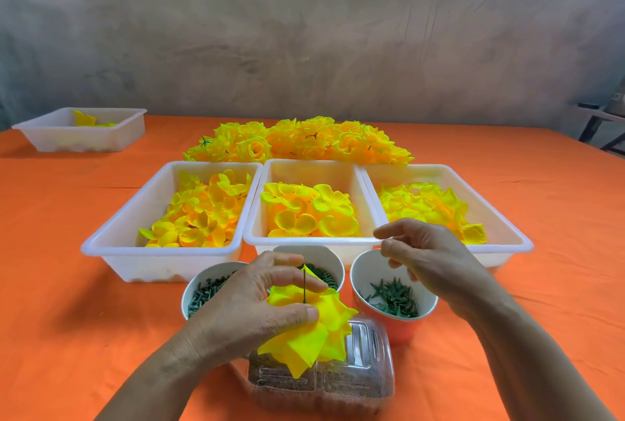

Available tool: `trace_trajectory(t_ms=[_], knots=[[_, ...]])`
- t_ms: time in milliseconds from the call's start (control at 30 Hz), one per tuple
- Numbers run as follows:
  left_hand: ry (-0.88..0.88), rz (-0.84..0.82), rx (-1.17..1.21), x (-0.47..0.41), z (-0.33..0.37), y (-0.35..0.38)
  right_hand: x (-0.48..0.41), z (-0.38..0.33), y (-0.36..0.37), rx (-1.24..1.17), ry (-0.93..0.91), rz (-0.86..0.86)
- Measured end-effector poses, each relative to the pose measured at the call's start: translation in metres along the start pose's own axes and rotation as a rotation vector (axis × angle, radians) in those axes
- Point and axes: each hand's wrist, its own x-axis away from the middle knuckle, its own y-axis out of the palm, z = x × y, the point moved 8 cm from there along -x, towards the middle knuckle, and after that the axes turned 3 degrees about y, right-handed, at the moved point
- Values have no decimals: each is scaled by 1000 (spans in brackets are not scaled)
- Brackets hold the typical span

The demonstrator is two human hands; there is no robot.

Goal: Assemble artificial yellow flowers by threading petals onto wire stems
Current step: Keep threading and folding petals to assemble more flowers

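My left hand pinches a half-built flower: yellow petals stacked on a thin dark wire stem that sticks up between thumb and fingers. My right hand hovers just right of it, above the paper cups, fingers loosely curled and holding nothing that I can make out. Three white trays of loose yellow petals stand behind: left tray, middle tray, right tray. A heap of finished yellow flowers lies beyond them.
Three paper cups with green parts sit near the hands: left cup, middle cup and right cup with star-shaped calyxes. A clear plastic box lies below the flower. Another white tray stands far left on the orange tablecloth.
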Motion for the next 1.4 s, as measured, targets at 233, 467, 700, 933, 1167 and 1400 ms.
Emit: trace_trajectory(t_ms=[233,467,700,933,1167,1400], knots=[[150,169,-75,3,14,-12,-8,15,-15,341,39,7],[180,168,17,2,7,4,-12,18,13,845,-20,-106],[122,160,10,4,-7,12,-27,41,37,1244,44,-175],[92,139,153,5,-11,22,-33,56,44,1318,20,-138],[49,141,222,4,-16,24,-31,54,45,1240,-44,-53],[51,100,178,6,-17,25,-26,49,41,1034,-44,-70]])
